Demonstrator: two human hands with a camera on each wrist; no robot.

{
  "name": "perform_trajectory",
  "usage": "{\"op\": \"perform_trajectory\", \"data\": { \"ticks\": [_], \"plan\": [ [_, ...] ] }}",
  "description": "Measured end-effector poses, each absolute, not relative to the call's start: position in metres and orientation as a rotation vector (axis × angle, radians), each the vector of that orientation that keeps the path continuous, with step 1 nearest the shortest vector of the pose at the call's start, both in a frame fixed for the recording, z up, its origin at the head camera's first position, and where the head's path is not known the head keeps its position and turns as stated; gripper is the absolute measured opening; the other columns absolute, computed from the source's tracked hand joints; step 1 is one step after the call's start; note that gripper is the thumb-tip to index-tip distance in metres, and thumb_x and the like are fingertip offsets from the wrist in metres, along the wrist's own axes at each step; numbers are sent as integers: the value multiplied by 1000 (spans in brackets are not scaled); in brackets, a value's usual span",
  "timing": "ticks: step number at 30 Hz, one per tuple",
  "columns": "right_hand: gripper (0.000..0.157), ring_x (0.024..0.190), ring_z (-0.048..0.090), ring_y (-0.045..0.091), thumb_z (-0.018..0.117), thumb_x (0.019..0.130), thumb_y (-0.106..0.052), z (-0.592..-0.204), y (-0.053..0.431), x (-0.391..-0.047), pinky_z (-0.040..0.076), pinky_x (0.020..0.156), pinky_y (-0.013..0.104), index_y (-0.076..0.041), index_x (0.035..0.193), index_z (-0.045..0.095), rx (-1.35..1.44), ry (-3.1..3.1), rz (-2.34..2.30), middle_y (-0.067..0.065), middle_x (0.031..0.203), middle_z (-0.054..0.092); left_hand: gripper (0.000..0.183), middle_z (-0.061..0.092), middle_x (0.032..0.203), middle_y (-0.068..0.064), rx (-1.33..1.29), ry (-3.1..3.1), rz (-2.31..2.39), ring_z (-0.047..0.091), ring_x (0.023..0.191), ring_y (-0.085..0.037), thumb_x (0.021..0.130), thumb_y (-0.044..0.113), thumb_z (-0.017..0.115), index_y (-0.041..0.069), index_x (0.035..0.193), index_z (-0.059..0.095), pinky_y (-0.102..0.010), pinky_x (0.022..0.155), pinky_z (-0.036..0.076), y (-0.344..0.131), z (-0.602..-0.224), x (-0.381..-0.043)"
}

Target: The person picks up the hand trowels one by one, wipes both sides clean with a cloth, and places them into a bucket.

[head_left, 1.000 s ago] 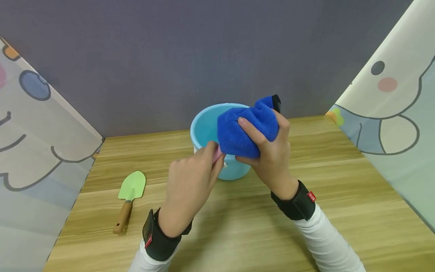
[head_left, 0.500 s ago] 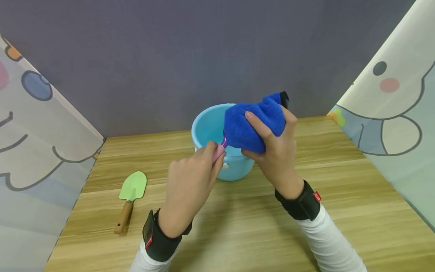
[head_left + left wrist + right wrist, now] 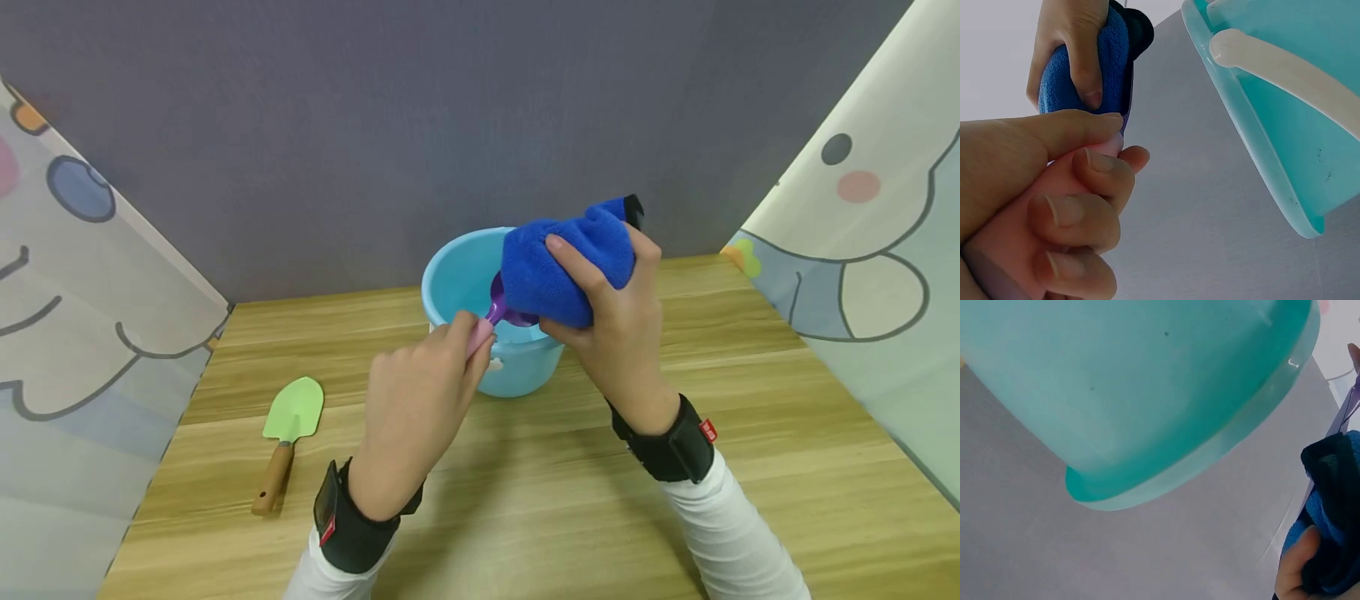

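In the head view my left hand [image 3: 420, 400] grips the pink handle of a purple trowel [image 3: 497, 310]. Wrapped over most of its blade is a blue cloth [image 3: 555, 267] with a black edge, which my right hand [image 3: 615, 325] holds. The purple shoulders of the blade show beside the cloth; its tip is hidden. Both hands work in front of and above a light blue bucket [image 3: 513, 371]. In the left wrist view, curled fingers [image 3: 1079, 219] surround the pink handle, with the cloth [image 3: 1113, 56] beyond. The right wrist view catches the cloth [image 3: 1332, 519] at its right edge.
A green trowel [image 3: 285, 442] with a wooden handle lies on the wood-grain table [image 3: 525, 508], left of the hands. Behind the bucket stands a grey wall [image 3: 337, 150]. Printed panels [image 3: 870, 242] flank both sides. The bucket's white carrying handle [image 3: 1297, 78] shows in the left wrist view.
My right hand has slid the cloth right and slightly up along the blade, away from the left hand, baring more purple metal. My left hand has barely moved.
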State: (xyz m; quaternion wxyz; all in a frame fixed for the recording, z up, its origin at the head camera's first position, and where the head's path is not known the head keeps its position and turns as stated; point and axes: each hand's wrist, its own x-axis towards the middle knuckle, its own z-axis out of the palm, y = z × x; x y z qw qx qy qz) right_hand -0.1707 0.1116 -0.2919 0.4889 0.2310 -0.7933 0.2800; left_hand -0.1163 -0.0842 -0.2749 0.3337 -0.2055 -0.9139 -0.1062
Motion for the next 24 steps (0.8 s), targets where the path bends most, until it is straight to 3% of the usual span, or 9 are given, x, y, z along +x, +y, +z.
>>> {"op": "perform_trajectory", "data": {
  "ticks": [10,24],
  "plan": [
    [68,126,42,43,85,66,-7,-286,117,-171,42,94,69,-27,124,57,617,-1878,883,37,129,39,32,40,46,1,-529,-2388,-256,31,35,-13,96,32,57,8,75,56,-25,36,14,-85,-274,-115],
    [71,129,38,40,85,67,-7,-284,121,-171,40,96,69,-30,127,56,602,-1841,892,37,131,36,31,39,48,2,-544,-2391,-280,32,35,-13,95,33,57,8,77,58,-24,36,15,-83,-276,-116]
  ]
}}
